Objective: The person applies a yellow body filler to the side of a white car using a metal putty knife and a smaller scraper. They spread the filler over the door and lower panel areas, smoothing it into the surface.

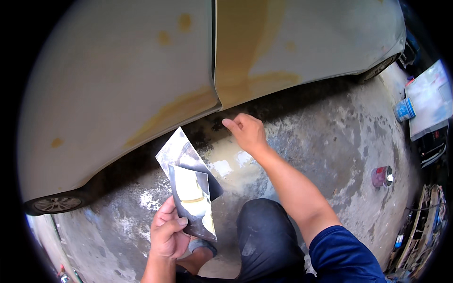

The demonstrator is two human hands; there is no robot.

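My left hand (pixel 169 230) grips a dark, thin putty spreader (pixel 180 207) with pale yellow putty smeared on its face. Behind its upper end shows a shiny, flat plate (pixel 181 148) with a pointed corner; whether the same fingers hold it is hidden. Just off the lower edge of the car door, my right hand (pixel 248 134) is closed, thumb toward the left. What its fingers hold, if anything, cannot be seen. Above both hands stands the pale car panel (pixel 118 70), with dull yellow filler patches (pixel 181 111) along its bottom and beside the door gap.
A reddish can (pixel 381 176) stands on the concrete floor (pixel 344 141) at the right. Farther back, a blue-and-white tub (pixel 404 110) is beside a paint-stained board (pixel 432 101). Long metal parts (pixel 422 231) lie at the right rim. Car wheels (pixel 56 203) bound both sides.
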